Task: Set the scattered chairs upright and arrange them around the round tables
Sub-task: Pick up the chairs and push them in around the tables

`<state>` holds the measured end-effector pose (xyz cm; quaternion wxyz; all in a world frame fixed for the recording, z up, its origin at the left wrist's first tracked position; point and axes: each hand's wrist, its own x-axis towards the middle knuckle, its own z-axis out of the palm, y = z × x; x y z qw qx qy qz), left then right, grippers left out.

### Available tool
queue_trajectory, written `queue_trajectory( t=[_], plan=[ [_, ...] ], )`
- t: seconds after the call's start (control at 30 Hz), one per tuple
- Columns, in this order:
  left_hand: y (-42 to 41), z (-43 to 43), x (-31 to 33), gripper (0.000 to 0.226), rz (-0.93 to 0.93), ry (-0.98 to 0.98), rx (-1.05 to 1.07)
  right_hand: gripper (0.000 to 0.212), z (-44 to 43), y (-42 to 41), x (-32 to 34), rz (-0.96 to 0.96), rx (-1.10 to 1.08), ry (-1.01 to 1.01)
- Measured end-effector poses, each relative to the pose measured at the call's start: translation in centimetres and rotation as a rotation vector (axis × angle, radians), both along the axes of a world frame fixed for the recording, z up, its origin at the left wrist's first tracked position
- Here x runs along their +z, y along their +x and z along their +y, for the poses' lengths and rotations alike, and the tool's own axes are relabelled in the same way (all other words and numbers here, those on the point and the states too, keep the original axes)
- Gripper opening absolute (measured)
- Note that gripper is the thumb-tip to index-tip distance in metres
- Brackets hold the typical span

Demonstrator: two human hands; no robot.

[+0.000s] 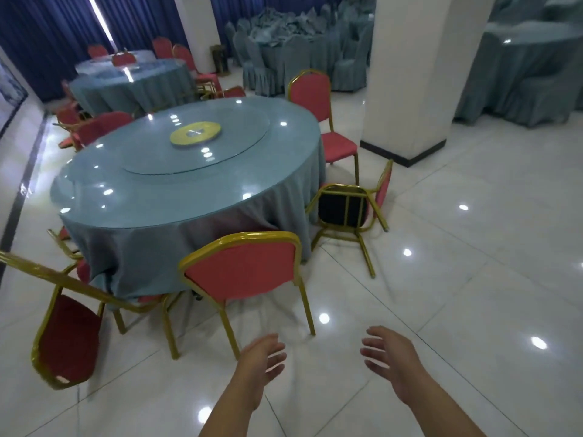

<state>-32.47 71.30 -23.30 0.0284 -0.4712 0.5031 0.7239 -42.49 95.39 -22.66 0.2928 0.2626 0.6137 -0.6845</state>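
Both hands are empty: the left hand point(263, 354) and right hand point(391, 357) reach forward with fingers spread wide and loosely curved. They stop just short of an upright chair point(243, 269), whose red padded back stands ahead of the left fingertips against the round table point(142, 197) and its draped blue-grey cloth. The likely next item is the toppled chair point(347, 209), well beyond the right fingertips, with its black seat underside and gold tubular legs exposed. Grip its rigid frame rather than the padding and pivot it on its legs, since the glossy floor tiles point(473, 279) look slippery.
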Motion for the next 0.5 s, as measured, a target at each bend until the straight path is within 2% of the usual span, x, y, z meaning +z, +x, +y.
queue_trajectory(
  t=[0.23, 0.5],
  plan=[
    [-5.4, 7.5, 0.1, 0.016, -0.023, -0.004, -0.237, 0.024, 7.1, -3.1, -1.0, 0.028, -0.173, -0.031],
    [-19.4, 11.8, -2.2, 0.017, -0.077, 0.008, -0.398, 0.024, 13.0, -13.1, -3.4, 0.002, -0.29, 0.007]
  ],
)
